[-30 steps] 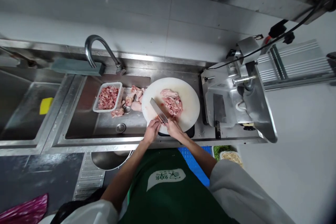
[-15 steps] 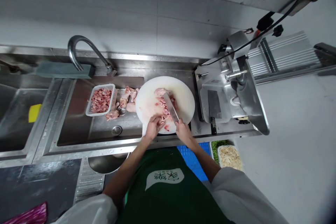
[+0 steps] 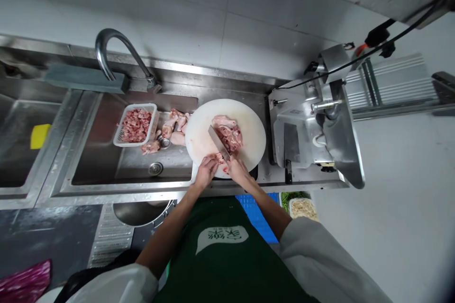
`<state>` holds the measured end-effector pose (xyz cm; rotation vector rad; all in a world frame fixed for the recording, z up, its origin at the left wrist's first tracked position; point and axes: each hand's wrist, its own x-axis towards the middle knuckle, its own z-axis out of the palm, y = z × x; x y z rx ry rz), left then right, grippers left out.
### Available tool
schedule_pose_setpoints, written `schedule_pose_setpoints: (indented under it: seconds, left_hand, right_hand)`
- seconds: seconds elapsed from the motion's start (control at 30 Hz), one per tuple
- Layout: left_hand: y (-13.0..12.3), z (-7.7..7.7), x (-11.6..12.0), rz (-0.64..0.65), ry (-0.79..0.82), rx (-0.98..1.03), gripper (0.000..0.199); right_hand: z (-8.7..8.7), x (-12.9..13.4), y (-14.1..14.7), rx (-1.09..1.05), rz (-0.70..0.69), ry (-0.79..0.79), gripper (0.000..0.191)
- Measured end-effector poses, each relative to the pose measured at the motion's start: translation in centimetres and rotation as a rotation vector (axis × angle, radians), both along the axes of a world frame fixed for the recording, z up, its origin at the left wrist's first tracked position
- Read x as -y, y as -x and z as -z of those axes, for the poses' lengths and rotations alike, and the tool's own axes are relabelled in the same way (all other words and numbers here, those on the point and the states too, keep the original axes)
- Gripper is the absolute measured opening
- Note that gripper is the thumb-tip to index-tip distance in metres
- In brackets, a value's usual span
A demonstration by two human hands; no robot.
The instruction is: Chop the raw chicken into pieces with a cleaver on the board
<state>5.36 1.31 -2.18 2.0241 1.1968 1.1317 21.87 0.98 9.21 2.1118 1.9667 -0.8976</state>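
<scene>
A round white cutting board (image 3: 254,128) carries raw chicken meat (image 3: 229,133), a larger cut piece lying right of the blade. In my right hand (image 3: 237,170) is the handle of a cleaver (image 3: 217,142), its blade slanting up and left across the board. My left hand (image 3: 207,170) is at the board's lower left edge, fingers bent and closed on a small bit of chicken by the blade's near end. Its fingertips are partly hidden. Small scraps lie between the two hands.
Left of the board is a steel sink (image 3: 135,170) with a white basket (image 3: 122,143) of chopped meat and several chicken pieces (image 3: 177,138). A faucet (image 3: 124,47) arches behind. To the right, a second cleaver (image 3: 291,144) lies on a clear lid beside a slicing machine (image 3: 341,137).
The cleaver has shifted left, its blade now left of the large chicken piece, which shows more fully. My right hand has moved left, closer to my left hand. The view has tilted slightly.
</scene>
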Motion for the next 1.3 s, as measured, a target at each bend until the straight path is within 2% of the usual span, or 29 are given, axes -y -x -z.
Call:
schedule_pose_setpoints:
  seconds: [0.13, 0.3, 0.37, 0.47, 0.53, 0.6, 0.67, 0.77, 0.8, 0.87, 0.93, 1.0, 1.07, 1.13, 1.2, 1.3]
  left_hand:
    - [0.4, -0.5, 0.6, -0.142, 0.015, 0.052, 0.016]
    - [0.1, -0.6, 1.0, -0.035, 0.05, -0.002, 0.023]
    - [0.5, -0.7, 1.4, -0.119, 0.072, 0.017, 0.022]
    - [1.8, -1.3, 2.5, -0.316, 0.062, 0.059, 0.018]
    - [2.8, -2.3, 3.0, -0.397, 0.032, 0.083, 0.016]
    - [3.5, -4.1, 2.7, -0.431, -0.011, 0.118, 0.014]
    - [3.7, -6.4, 1.2, -0.453, -0.066, 0.154, 0.012]
    - [2.7, -10.1, -3.9, -0.428, -0.108, 0.142, 0.015]
    - [1.9, -10.9, -6.2, -0.365, -0.1, 0.108, 0.016]
    - [-0.6, -11.6, -10.9, -0.116, -0.042, -0.011, 0.021]
    - [-3.5, -10.9, -14.8, 0.192, 0.056, -0.192, 0.023]
    - [-6.2, -9.3, -17.4, 0.359, 0.188, -0.421, 0.026]
    - [-7.8, -7.5, -18.5, 0.389, 0.259, -0.577, 0.035]
    - [-8.1, -6.0, -18.9, 0.377, 0.256, -0.636, 0.045]
    - [-7.5, -5.2, -19.2, 0.389, 0.248, -0.652, 0.05]
    - [-6.0, -4.9, -19.6, 0.39, 0.27, -0.602, 0.04]
  right_hand:
    - [-0.8, 0.6, 1.1, 0.054, 0.043, -0.089, 0.036]
    - [0.0, 0.8, 2.7, 0.009, -0.016, 0.021, 0.035]
    - [-0.1, 1.0, 2.6, 0.012, -0.049, -0.008, 0.035]
    - [-0.6, 1.2, 2.7, 0.027, -0.03, -0.072, 0.037]
    - [-0.7, 1.1, 3.1, 0.023, -0.011, -0.04, 0.036]
    - [-0.6, 0.6, 3.6, 0.008, -0.024, 0.022, 0.032]
    - [-0.8, -0.1, 3.9, -0.005, -0.046, 0.038, 0.028]
    - [-1.3, -0.4, 3.9, -0.025, -0.063, -0.014, 0.028]
    - [-1.5, -0.2, 3.8, -0.032, -0.08, -0.028, 0.029]
    - [-1.5, 0.4, 3.7, -0.05, -0.149, -0.03, 0.03]
    - [-1.0, 1.1, 3.5, -0.066, -0.221, -0.018, 0.032]
    - [-0.4, 1.6, 3.2, -0.085, -0.238, -0.013, 0.037]
    - [0.2, 1.8, 2.8, -0.101, -0.214, -0.012, 0.039]
    - [0.7, 1.8, 2.3, -0.122, -0.19, -0.014, 0.041]
    - [1.0, 1.6, 1.6, -0.15, -0.171, -0.026, 0.042]
    - [1.3, 1.2, 0.4, -0.191, -0.149, -0.036, 0.037]
